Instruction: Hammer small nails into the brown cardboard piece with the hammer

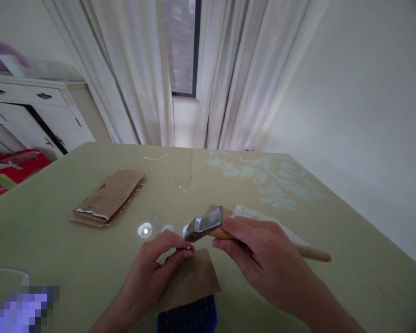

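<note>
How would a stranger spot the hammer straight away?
Find the pale green table in front of the long curtains. Over its near half, the right grip holds the hammer beside a brown sheet. Unlike the thin nails to its left, it has a chunky metal head and long wooden handle.

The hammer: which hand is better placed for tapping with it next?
Right, I think: the right hand grips the hammer by its wooden handle, while the left hand pinches a small shiny piece by the brown sheet.
</note>
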{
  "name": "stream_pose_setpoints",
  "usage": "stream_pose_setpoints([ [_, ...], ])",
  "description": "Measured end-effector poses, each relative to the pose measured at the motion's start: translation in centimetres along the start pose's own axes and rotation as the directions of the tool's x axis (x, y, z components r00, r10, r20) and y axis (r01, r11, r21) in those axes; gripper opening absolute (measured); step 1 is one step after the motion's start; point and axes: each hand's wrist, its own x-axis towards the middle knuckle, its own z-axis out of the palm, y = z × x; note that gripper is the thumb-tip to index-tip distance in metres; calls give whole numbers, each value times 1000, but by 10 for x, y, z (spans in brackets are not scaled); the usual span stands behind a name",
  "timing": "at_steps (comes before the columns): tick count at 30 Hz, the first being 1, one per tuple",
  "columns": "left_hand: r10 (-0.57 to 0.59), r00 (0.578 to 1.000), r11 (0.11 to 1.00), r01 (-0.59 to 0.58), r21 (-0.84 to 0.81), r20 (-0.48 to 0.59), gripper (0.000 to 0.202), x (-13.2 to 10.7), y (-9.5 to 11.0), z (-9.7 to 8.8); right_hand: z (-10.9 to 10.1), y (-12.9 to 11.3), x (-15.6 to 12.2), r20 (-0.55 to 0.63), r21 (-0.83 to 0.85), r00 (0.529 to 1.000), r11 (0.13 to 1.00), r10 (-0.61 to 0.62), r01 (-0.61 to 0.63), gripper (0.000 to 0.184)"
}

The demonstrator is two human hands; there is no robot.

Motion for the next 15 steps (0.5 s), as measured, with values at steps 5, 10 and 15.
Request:
stream_pose_setpoints([
  [5,38,999,999,-38,22,-7,10,0,-1,2,4,-5,-2,76,-123,997,992,2,7,7],
  [10,47,999,999,-47,20,19,11,-1,-3,0,2,-4,-4,4,-18,1000,1000,-13,13,9],
  [15,85,996,996,-86,31,40,13,-1,-3,-1,3,-3,-3,93,-124,996,992,19,-8,8],
])
